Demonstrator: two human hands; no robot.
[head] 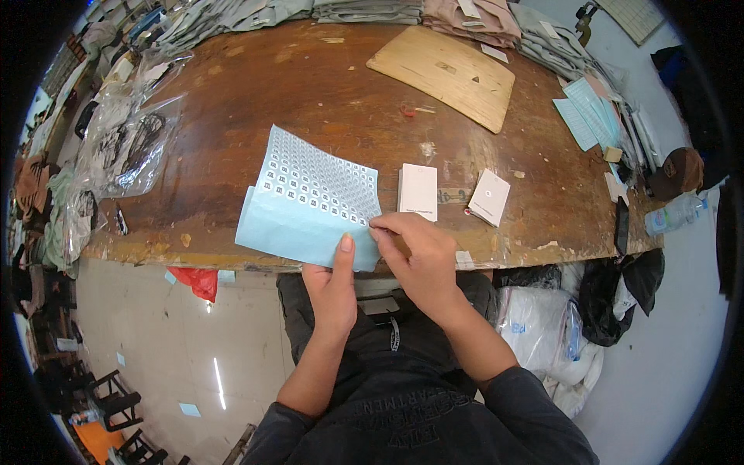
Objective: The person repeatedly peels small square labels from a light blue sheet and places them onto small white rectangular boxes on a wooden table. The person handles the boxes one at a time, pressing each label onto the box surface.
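Note:
My left hand (334,285) grips the lower edge of a light blue sheet of round size stickers (319,180), its thumb on top of the backing. My right hand (418,256) has thumb and forefinger pinched at the right edge of the sheet, beside the lowest sticker row; whether a loose sticker is between them I cannot tell. Another blue sheet or fold shows under it at the left. On the wooden table (244,87) beyond my right hand lie a stack of pale cardboard hang tags (418,189) and, farther right, a smaller stack (489,196) with a round sticker on its top tag.
A thin wooden board (447,75) and small red-handled scissors (410,110) lie farther back. Folded garments (366,10) line the far edge. Clear plastic bags (139,145) are at left; more blue sheets (590,113), a cap (677,174) and a plastic bottle (674,216) at right.

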